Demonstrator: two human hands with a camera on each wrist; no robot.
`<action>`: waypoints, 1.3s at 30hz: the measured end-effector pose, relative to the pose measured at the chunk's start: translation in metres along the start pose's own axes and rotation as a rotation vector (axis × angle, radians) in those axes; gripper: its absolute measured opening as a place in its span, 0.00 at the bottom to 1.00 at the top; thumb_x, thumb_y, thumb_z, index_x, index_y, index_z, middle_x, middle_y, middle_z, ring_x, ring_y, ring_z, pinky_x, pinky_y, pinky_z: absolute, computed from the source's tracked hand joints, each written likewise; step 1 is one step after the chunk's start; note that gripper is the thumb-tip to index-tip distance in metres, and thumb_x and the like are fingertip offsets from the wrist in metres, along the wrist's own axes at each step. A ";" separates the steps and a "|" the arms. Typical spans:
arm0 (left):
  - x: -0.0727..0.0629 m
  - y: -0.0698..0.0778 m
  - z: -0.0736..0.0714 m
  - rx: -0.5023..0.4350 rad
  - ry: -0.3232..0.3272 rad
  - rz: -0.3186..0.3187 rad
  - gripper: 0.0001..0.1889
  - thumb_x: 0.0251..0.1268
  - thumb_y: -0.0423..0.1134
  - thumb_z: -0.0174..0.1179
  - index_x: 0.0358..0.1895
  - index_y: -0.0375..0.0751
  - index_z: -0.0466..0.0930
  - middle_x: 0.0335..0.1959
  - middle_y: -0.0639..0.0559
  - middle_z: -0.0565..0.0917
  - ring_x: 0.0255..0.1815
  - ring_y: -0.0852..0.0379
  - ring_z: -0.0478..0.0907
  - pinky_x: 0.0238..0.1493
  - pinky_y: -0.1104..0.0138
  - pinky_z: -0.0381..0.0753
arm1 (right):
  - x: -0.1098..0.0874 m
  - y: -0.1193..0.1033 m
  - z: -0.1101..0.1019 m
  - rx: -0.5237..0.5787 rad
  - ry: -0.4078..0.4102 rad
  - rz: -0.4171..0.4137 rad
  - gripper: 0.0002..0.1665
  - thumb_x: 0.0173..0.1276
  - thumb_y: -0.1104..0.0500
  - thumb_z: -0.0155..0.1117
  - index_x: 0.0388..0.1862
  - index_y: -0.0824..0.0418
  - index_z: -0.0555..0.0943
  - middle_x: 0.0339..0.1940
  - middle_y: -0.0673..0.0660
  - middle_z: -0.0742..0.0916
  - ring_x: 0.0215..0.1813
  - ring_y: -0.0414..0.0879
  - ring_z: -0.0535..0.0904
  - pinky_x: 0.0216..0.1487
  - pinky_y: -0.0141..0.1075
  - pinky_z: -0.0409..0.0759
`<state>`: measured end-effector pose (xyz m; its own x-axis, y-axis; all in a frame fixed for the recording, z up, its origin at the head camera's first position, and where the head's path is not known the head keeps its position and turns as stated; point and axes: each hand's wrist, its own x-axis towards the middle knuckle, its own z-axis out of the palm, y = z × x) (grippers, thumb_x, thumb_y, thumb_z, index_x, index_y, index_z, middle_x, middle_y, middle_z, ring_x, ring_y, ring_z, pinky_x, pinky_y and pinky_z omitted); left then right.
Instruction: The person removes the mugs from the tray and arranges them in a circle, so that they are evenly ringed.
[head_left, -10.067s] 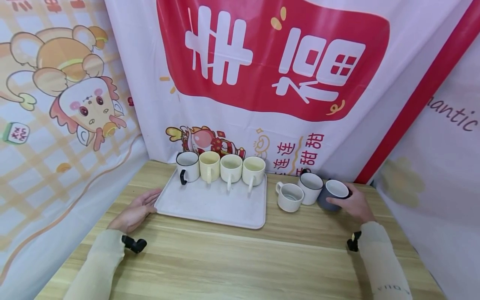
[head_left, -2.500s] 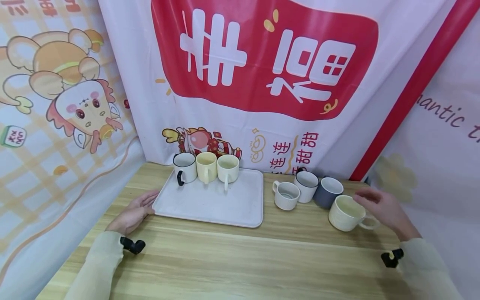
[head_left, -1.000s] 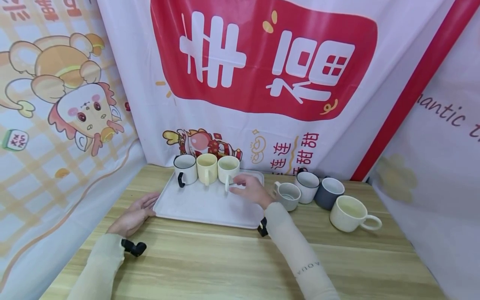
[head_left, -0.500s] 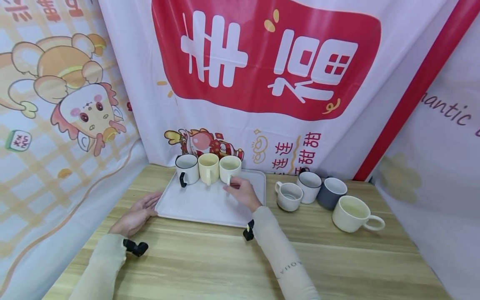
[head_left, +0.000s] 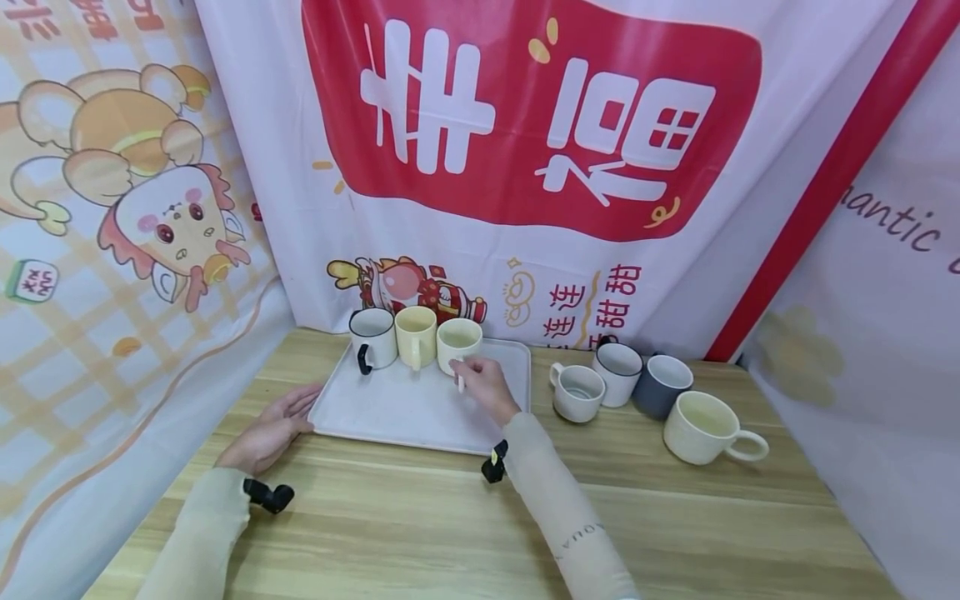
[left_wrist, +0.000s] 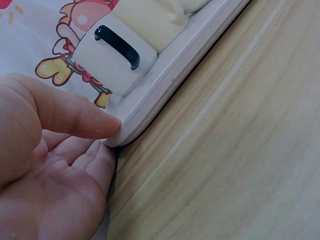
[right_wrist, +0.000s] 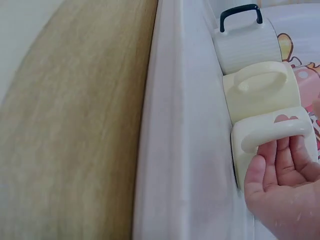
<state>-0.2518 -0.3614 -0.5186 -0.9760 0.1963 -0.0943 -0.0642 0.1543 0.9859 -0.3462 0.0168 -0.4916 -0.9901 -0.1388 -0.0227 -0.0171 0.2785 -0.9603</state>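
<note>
My right hand (head_left: 486, 387) holds a cream mug (head_left: 459, 336) by its handle, with fingers curled through the loop in the right wrist view. This mug is at the right end of a row on a white tray (head_left: 405, 417). Beside it stand a pale yellow mug (head_left: 415, 333) and a white mug with a black handle (head_left: 372, 337). At the tray's left front corner my left hand (head_left: 266, 429) lies with straight fingers along the edge. Its thumb (left_wrist: 95, 124) touches the rim in the left wrist view.
Right of the tray, a pale grey cup (head_left: 577, 396), a white black-rimmed mug (head_left: 618, 375), a dark grey mug (head_left: 663, 387) and a wide cream mug (head_left: 699, 429) stand on the wooden table (head_left: 420, 517). A printed cloth (head_left: 450, 225) hangs close behind.
My right hand has left the dark grey mug. A cream mug has gone from the tray to the table's right. The hand now grips another cream mug, shifted slightly forward. The left hand stays put.
</note>
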 end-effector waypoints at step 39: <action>-0.003 0.006 0.002 0.024 -0.010 -0.006 0.47 0.65 0.19 0.49 0.85 0.28 0.36 0.87 0.29 0.40 0.88 0.31 0.36 0.87 0.46 0.45 | -0.148 0.000 -0.158 0.323 -0.430 0.007 0.23 0.83 0.61 0.51 0.22 0.55 0.72 0.22 0.46 0.73 0.32 0.40 0.70 0.39 0.28 0.70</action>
<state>-0.2492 -0.3590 -0.5130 -0.9735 0.2050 -0.1013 -0.0645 0.1788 0.9818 -0.2215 0.1878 -0.4446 -0.8423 -0.5335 -0.0766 0.1007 -0.0161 -0.9948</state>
